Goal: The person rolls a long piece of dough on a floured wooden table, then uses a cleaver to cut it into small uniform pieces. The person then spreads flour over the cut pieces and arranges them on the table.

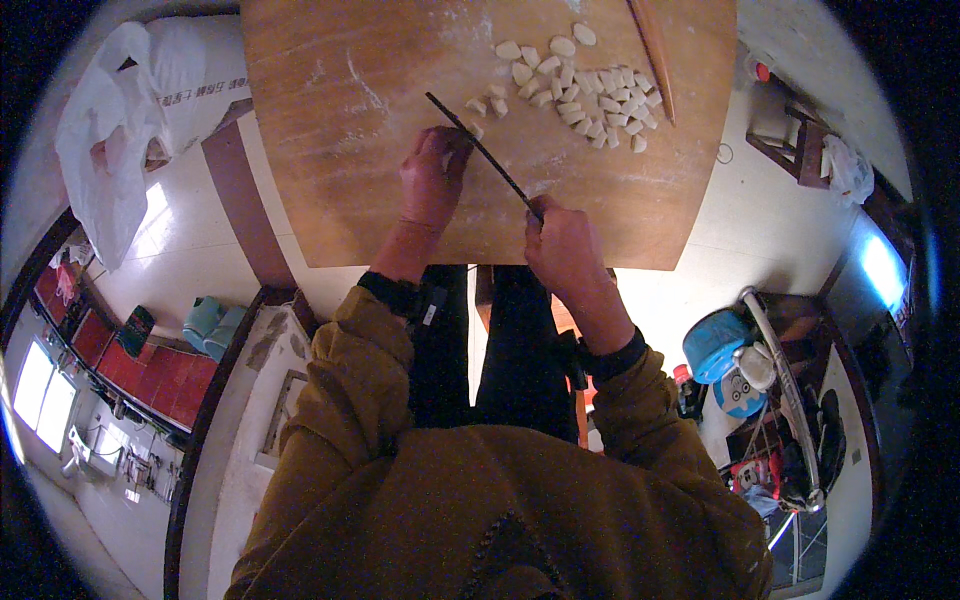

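My right hand [568, 244] grips the handle of a kitchen knife [491, 161], seen nearly edge-on as a thin dark line slanting up and left over the wooden board [337, 195]. My left hand [435, 176] is curled just left of the blade. A pale bit of what looks like dough shows between its fingers, mostly hidden by them. Against the far side of the blade lies a small cut dough piece [475, 130]. A few more loose pieces [498, 106] sit beyond it. Many cut dough pieces [615, 105] are spread toward the board's upper right, some flattened into ovals [562, 46].
A wooden rolling pin [654, 64] lies on the board's right side. White flour streaks [365, 82] mark the wood. Off the left edge are a white plastic bag [105, 150] and a printed sack [195, 82]. Blue containers [716, 349] stand at lower right.
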`<state>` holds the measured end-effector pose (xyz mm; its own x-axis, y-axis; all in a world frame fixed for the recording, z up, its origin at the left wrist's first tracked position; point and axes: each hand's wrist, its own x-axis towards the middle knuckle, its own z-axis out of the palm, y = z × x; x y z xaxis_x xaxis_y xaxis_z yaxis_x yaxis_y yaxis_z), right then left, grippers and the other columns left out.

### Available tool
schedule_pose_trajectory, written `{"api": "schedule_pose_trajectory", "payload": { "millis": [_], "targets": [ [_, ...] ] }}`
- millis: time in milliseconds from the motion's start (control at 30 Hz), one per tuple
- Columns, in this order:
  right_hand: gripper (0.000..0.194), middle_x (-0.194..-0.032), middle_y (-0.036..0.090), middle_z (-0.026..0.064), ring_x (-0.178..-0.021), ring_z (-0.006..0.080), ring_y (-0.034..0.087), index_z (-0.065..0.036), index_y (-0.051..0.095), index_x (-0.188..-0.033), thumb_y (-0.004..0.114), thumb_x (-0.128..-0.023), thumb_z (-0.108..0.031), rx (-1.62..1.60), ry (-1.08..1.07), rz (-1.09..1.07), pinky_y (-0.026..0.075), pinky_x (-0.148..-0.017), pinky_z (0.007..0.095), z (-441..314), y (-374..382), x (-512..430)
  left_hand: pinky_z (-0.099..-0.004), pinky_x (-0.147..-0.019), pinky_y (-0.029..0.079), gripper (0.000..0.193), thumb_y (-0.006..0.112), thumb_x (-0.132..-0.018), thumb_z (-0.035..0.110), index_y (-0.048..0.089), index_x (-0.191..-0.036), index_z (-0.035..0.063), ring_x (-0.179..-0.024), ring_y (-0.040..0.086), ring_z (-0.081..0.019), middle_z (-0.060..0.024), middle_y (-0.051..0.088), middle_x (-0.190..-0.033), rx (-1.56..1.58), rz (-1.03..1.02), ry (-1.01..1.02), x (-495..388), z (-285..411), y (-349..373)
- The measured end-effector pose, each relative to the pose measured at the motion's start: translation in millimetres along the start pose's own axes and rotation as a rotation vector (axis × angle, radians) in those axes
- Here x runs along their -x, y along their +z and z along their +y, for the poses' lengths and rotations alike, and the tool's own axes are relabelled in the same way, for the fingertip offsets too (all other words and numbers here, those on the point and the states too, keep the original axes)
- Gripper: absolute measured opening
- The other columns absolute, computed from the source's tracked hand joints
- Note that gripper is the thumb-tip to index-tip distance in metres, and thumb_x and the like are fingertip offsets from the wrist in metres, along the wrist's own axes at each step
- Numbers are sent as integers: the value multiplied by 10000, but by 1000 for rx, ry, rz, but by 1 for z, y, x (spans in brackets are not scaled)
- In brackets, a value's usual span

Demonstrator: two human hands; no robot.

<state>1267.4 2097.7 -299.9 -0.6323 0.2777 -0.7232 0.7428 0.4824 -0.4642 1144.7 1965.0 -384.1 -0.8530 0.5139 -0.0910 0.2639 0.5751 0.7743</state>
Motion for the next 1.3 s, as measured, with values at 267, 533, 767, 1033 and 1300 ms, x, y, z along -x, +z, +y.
{"api": "schedule_pose_trajectory", "payload": {
  "millis": [267,533,767,1033,1300],
  "targets": [
    [197,-805,627,284,-813,453,613,5,615,-936,547,-856,-160,-17,-21,77,487,-705,533,1,10,-20,-357,-689,541,193,704,-775,-1,647,-952,52,-782,670,-290,-121,651,-953,8,-14,18,0,-2,1],
    [208,-729,618,266,-719,450,614,26,632,-898,566,-853,-166,-171,-136,161,486,-662,489,5,8,-24,-344,-668,529,219,733,-772,65,654,-975,74,-741,676,-271,-125,683,-877,69,51,-137,-1,-21,7],
    [176,-712,610,268,-707,452,611,16,624,-907,553,-874,-141,-54,-55,121,485,-658,496,1,11,3,-345,-662,531,147,752,-781,120,687,-894,52,-752,694,-266,-131,700,-840,-15,65,-190,-5,-17,0],
    [165,-727,610,277,-723,467,605,5,612,-896,545,-880,-145,-13,-53,98,486,-681,520,0,12,-2,-359,-673,536,157,757,-787,145,698,-888,39,-779,699,-291,-147,700,-862,-44,20,-251,-9,-9,-6],
    [196,-772,627,272,-752,458,618,2,623,-933,540,-864,-161,52,-39,45,485,-684,534,-6,15,-33,-372,-681,536,168,748,-774,146,699,-903,49,-772,693,-292,-164,695,-862,-119,-9,-274,-16,-9,-6]
  ]
}}
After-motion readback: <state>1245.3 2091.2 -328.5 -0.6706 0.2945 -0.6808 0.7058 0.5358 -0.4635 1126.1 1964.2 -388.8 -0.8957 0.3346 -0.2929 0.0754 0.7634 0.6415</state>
